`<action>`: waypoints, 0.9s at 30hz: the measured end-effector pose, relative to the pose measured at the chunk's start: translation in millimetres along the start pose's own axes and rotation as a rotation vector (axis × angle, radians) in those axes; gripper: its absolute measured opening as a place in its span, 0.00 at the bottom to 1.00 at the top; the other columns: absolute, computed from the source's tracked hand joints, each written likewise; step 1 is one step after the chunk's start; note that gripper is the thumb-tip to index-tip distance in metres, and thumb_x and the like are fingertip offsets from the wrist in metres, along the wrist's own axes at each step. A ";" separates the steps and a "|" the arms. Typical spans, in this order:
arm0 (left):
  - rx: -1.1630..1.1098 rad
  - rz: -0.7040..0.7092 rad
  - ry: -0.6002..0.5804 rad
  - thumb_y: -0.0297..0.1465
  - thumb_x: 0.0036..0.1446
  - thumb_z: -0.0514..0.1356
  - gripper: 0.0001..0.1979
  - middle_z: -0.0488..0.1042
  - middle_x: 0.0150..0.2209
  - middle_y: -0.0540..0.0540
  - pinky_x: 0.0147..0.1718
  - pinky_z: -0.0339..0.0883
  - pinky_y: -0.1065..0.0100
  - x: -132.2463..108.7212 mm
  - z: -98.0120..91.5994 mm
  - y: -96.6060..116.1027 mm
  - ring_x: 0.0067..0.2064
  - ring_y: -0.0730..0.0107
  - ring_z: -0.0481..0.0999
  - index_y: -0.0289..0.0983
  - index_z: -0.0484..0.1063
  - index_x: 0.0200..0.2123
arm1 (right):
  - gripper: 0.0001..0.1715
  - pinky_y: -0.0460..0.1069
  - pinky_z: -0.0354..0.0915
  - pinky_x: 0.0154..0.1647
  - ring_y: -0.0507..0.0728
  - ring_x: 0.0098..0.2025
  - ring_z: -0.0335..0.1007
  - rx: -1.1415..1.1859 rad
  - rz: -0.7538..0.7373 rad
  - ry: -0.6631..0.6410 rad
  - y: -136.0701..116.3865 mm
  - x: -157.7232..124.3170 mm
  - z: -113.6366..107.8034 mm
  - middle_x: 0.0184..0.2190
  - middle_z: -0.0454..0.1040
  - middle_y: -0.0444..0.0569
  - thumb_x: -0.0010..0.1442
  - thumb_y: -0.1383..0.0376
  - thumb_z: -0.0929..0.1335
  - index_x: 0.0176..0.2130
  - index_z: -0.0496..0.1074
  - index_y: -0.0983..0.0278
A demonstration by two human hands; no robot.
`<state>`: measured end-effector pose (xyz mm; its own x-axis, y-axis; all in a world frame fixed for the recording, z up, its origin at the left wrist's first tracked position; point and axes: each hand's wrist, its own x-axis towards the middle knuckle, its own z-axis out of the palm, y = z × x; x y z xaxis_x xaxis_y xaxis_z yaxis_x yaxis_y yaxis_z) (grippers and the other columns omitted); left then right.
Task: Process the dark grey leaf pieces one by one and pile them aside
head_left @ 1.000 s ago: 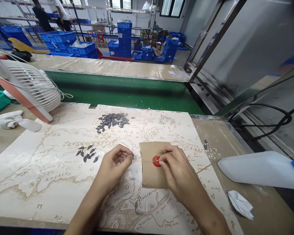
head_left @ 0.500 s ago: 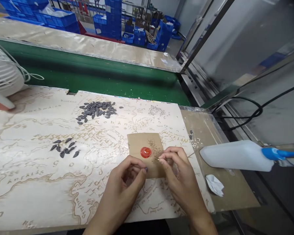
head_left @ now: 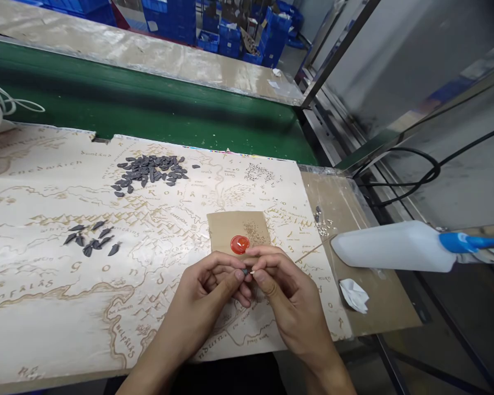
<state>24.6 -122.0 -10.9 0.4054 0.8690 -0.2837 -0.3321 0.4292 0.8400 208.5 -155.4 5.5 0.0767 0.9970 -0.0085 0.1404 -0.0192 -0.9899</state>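
Note:
My left hand [head_left: 208, 299] pinches a small dark piece [head_left: 244, 271] between thumb and forefinger; most of it is hidden. Facing it, my right hand [head_left: 290, 304] pinches a tiny pale sliver [head_left: 252, 272], its tip very close to the dark piece. Whether the two touch I cannot tell. Just beyond my fingers, a shiny red round blob or small dish [head_left: 239, 244] sits on a square of brown cardboard [head_left: 220, 225], with tiny brown specks [head_left: 254, 229] beside it. A pile of dark grey leaf-shaped pieces [head_left: 152, 169] lies farther back, and a smaller group [head_left: 93, 240] lies to the left.
A map-printed sheet [head_left: 57, 329] covers the table. Tiny light and dark bits [head_left: 260, 173] are scattered at its back right. On the right lie a white bottle with a blue cap [head_left: 391, 247] and a crumpled tissue [head_left: 354, 295]. A green belt [head_left: 148, 101] runs behind.
My right hand has moved left from the speckled side of the cardboard, bringing the pale sliver up to the dark piece in my left hand. The whole view has shifted slightly.

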 end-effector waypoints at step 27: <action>0.077 0.072 0.086 0.44 0.68 0.75 0.14 0.87 0.31 0.46 0.38 0.87 0.60 -5.9 1.7 -10.3 0.34 0.59 0.89 0.40 0.86 0.45 | 0.07 0.49 0.84 0.43 0.58 0.48 0.84 -0.017 -0.055 0.023 -0.1 -2.6 10.0 0.49 0.80 0.50 0.78 0.61 0.73 0.44 0.82 0.56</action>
<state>27.0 -132.0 -17.2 0.3072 0.9162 -0.2572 -0.2903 0.3476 0.8916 198.4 -157.3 4.3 0.0915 0.9946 0.0492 0.1622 0.0338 -0.9862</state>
